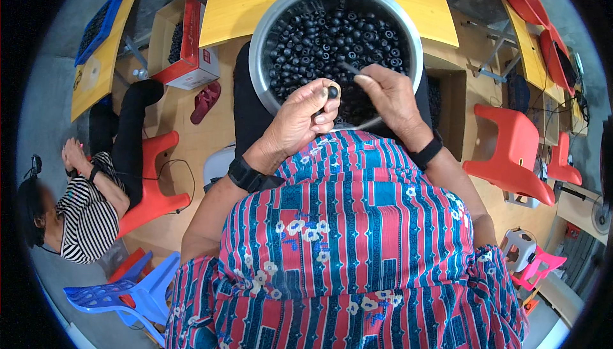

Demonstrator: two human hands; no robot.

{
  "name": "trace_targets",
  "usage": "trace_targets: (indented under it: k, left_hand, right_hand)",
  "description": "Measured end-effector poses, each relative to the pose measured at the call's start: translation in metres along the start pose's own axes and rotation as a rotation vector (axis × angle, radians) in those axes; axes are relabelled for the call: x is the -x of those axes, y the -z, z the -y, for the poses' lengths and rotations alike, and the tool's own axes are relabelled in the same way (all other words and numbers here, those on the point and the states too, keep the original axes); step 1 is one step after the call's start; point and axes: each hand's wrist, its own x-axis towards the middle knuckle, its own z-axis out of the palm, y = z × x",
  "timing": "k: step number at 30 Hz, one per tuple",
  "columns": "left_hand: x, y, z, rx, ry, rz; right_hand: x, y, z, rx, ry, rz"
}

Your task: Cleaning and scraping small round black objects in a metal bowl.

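A wide metal basin (257, 61) stands in front of me, filled with many small black rounded parts (319, 39), several with a hole showing. My left hand (300, 114) is closed over the basin's near side. Its thumb and forefinger pinch one small black rounded part (332, 92). To the right of it, my right hand (388, 93) is also closed, gripping a thin greyish tool (348, 68) that points up and left above the loose parts. The tool's tip is apart from the pinched part. Most of the tool's handle is hidden inside the fingers.
A yellow table (223, 4) lies behind the basin. To the left are an open red-and-white carton (191, 61) and a seated person in a striped top (92, 218). Red stools (504, 151) stand at right, and a blue chair (137, 291) at lower left.
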Motion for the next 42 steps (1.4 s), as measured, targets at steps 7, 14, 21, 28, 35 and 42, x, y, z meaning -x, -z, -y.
trace_targets:
  k: [7, 14, 21, 28, 35, 42]
  left_hand:
    - [0.000, -0.005, -0.001, -0.016, -0.020, -0.073]
    - [-0.003, -0.004, 0.004, -0.094, -0.017, -0.178]
    - [-0.003, -0.001, 0.004, 0.008, 0.007, -0.175]
    - [-0.003, 0.004, 0.006, 0.033, 0.002, -0.173]
    - [-0.004, -0.001, 0.005, 0.025, -0.028, -0.246]
    - [-0.006, 0.002, 0.006, -0.074, -0.037, -0.155]
  right_hand:
    - [0.005, -0.002, 0.001, -0.189, 0.015, 0.002]
    - [0.008, 0.001, 0.023, -0.139, 0.139, 0.122]
    - [0.011, -0.001, 0.023, 0.098, 0.246, 0.099]
    - [0.012, 0.001, 0.022, 0.135, 0.310, 0.085]
    - [0.011, 0.001, 0.023, 0.001, 0.277, 0.077]
    - [0.010, -0.004, 0.013, -0.281, 0.043, -0.015]
